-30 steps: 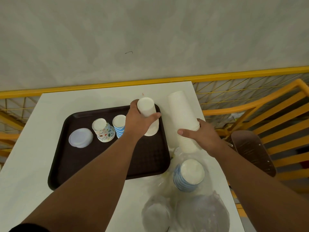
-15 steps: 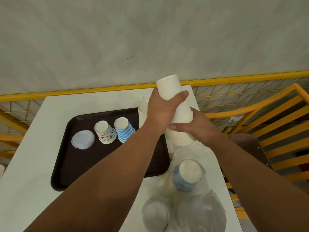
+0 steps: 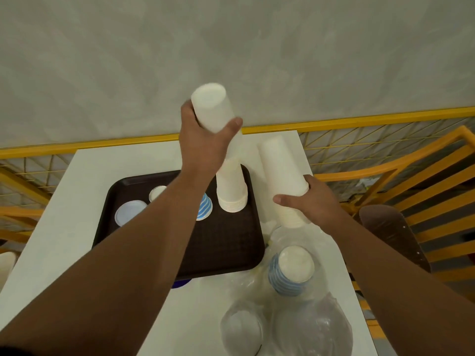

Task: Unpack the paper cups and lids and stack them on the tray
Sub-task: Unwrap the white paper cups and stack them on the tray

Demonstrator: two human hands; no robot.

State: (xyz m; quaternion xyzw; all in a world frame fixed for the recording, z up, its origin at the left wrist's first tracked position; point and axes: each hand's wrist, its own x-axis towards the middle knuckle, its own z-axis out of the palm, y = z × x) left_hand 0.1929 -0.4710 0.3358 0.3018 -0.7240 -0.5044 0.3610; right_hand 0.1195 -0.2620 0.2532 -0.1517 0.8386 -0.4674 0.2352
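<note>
My left hand (image 3: 203,142) grips a batch of nested white cups (image 3: 212,109), upside down, raised above a stack of white cups (image 3: 231,191) that stands on the dark brown tray (image 3: 231,242). To the right, off the tray, my right hand (image 3: 311,201) holds a second tall stack of white cups (image 3: 282,173) near its base. A blue-striped cup (image 3: 205,208), a patterned cup (image 3: 156,193) and a translucent lid (image 3: 129,215) sit on the tray, partly behind my left forearm.
On the white table (image 3: 64,227), clear plastic bags hold blue-striped cups (image 3: 291,271) and lids (image 3: 244,330) near the front right corner. A yellow railing (image 3: 385,119) and wire mesh run behind and to the right. A brown chair seat (image 3: 393,235) stands at the right.
My left hand pulled a batch of white cups off the stack held by my right hand and lifted it up over the tray's stack. My right hand stayed on its stack.
</note>
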